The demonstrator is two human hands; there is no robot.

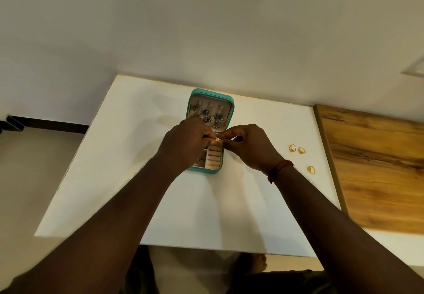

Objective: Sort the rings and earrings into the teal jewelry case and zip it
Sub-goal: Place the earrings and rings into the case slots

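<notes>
The teal jewelry case (229, 103) lies open on the white table (137, 179). Several dark silver earrings (207, 112) hang in its lid. My left hand (185, 142) and my right hand (250, 147) meet over the case's cream ring rolls (213, 158). Both pinch a small gold ring (217, 139) between their fingertips, right above the rolls. A silver piece (200, 160) rests in the case's left compartment. Three gold rings lie loose on the table to the right: two close together (292, 148) (301, 150) and one nearer to me (311, 169).
A wooden board (371, 167) borders the white table on the right. The wall (206, 30) rises just behind the case. The table's left edge drops to the floor (23, 179).
</notes>
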